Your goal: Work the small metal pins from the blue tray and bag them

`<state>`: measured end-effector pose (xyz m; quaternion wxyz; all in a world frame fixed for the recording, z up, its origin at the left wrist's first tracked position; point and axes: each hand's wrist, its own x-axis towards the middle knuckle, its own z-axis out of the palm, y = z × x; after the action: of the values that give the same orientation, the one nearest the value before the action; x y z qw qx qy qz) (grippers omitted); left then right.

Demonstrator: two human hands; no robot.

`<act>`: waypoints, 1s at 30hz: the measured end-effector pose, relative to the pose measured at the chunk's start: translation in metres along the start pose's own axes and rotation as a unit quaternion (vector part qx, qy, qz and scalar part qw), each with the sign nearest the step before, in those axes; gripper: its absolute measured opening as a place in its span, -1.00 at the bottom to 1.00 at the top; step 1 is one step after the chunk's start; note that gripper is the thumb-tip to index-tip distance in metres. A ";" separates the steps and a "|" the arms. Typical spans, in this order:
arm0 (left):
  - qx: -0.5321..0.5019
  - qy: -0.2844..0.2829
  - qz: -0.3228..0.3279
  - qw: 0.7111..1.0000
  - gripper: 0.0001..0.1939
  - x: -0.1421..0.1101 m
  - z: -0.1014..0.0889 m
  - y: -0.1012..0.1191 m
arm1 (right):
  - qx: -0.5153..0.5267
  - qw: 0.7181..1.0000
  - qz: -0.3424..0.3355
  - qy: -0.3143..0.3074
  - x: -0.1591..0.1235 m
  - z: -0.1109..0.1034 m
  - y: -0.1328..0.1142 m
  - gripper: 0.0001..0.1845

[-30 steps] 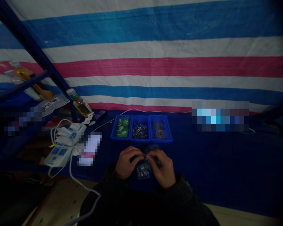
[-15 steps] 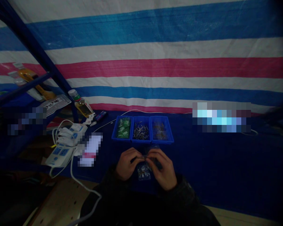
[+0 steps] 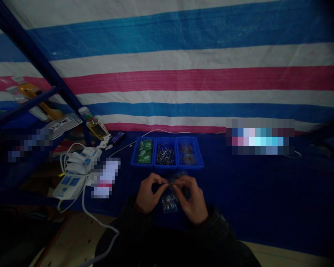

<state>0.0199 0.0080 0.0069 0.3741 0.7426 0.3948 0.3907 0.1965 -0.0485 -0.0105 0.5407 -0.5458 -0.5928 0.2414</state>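
Note:
My left hand point(image 3: 149, 193) and my right hand point(image 3: 192, 198) meet just in front of the blue bins, thumbs and forefingers pinched on a small clear plastic bag point(image 3: 171, 182). Right below the fingertips shows clear plastic with small metal pieces point(image 3: 169, 204); whether it is part of the held bag or a separate one, I cannot tell. More clear film point(image 3: 182, 173) shows behind my right fingers. The left blue bin point(image 3: 133, 161) holds green packets, the middle bin point(image 3: 164, 166) loose metal pins, and the right bin point(image 3: 200, 161) clear bags with brownish pieces.
On the left lie a power strip point(image 3: 68, 184) with plugs and white cables, and a blurred-out phone-like item point(image 3: 105, 180). A bottle point(image 3: 96, 126) leans by the blue frame post point(image 3: 72, 100). A pixelated bright object point(image 3: 260, 137) sits at the back right. Striped sheeting point(image 3: 183, 79) hangs behind.
Both hands keep their pinch on the bag, with the left fingers slightly more bent. One pin in the middle bin looks differently placed. The view has shifted slightly.

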 end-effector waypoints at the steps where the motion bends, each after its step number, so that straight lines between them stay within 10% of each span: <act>1: -0.003 -0.004 0.006 1.000 -0.93 0.000 0.000 0.000 | 0.002 1.000 -0.005 0.005 0.000 0.000 0.000 -0.85; 20: 0.031 0.009 0.104 0.994 -0.98 0.007 -0.006 0.001 | -0.031 0.997 -0.058 -0.039 0.005 -0.005 -0.003 -0.82; 30: -0.017 -0.007 0.029 0.999 -0.90 -0.001 -0.002 -0.001 | -0.005 1.000 -0.019 -0.022 0.001 0.000 0.002 -0.81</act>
<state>0.0178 0.0084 0.0062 0.3779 0.7501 0.3636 0.4029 0.1974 -0.0471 -0.0115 0.5289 -0.5318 -0.6162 0.2403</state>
